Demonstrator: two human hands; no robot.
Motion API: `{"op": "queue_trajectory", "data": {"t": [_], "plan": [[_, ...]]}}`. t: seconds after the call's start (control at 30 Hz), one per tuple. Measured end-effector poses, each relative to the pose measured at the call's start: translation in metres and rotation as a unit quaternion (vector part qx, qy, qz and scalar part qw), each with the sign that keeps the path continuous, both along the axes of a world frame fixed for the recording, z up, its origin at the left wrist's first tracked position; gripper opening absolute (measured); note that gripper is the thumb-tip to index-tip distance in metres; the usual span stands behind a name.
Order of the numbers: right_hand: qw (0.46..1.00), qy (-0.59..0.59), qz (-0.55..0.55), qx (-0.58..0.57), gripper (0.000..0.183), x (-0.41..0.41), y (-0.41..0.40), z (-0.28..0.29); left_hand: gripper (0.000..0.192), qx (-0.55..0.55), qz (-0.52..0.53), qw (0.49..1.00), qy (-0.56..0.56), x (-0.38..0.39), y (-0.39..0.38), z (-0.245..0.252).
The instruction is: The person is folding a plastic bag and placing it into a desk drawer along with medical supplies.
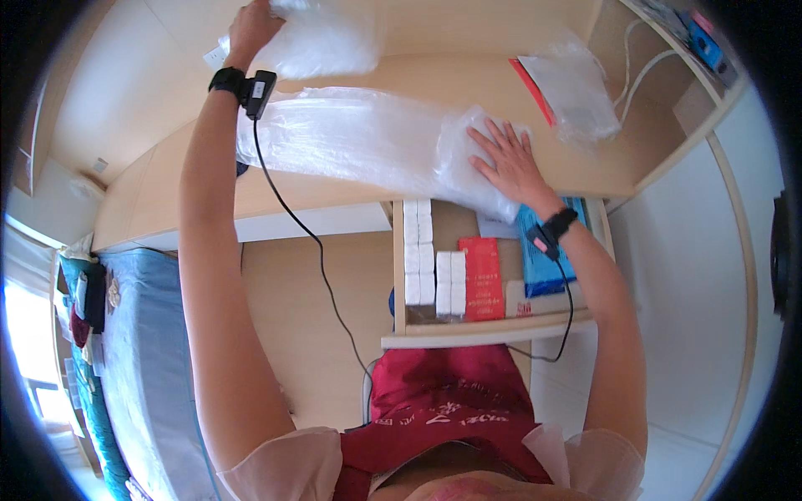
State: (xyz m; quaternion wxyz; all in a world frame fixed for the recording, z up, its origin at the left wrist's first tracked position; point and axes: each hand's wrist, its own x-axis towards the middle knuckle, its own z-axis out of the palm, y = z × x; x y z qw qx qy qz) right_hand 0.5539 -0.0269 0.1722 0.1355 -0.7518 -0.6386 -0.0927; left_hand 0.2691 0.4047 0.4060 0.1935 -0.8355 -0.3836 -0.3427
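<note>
A long strip of clear plastic sheeting or bags (351, 138) lies across the wooden desk, hanging a little over its front edge. My right hand (507, 160) rests flat on its bunched right end, fingers spread. At the top edge of the view, my left hand (254, 31) is closed on another crumpled piece of clear plastic (332, 41), lifted near the back of the desk; some of its fingertips are cut off. Both wrists wear black straps with small devices and cables.
Below the desk top is an open drawer (451, 339) holding small white boxes (418, 257), a red packet (481, 275) and a blue packet (542, 250). Clear plastic over a red-edged item (576, 94) lies at the right, near white cables (639, 75). A bed (144, 325) stands left.
</note>
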Motion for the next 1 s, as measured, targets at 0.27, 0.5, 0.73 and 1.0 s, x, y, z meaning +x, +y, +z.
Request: {"op": "queue_trajectory", "data": {"t": [0.27,0.5,0.73,1.0], "plan": [[0.990,-0.047,0.044,0.123,0.070,-0.006,-0.072,0.055,0.051,-0.331,-0.182,0.912,-0.160,-0.060,-0.221,0.088],[0.567,0.783,0.224,0.122,0.061,-0.067,-0.115,0.123,0.065,-0.499,-0.349,0.737,-0.292,-0.047,-0.371,0.009],[0.483,0.824,0.285,0.081,0.056,-0.032,-0.169,0.113,0.069,-0.597,-0.364,0.616,-0.364,-0.017,-0.430,-0.054],[0.538,0.793,0.274,0.087,0.049,-0.065,-0.196,0.138,0.058,-0.640,-0.413,0.501,-0.411,-0.059,-0.429,-0.089]]}}
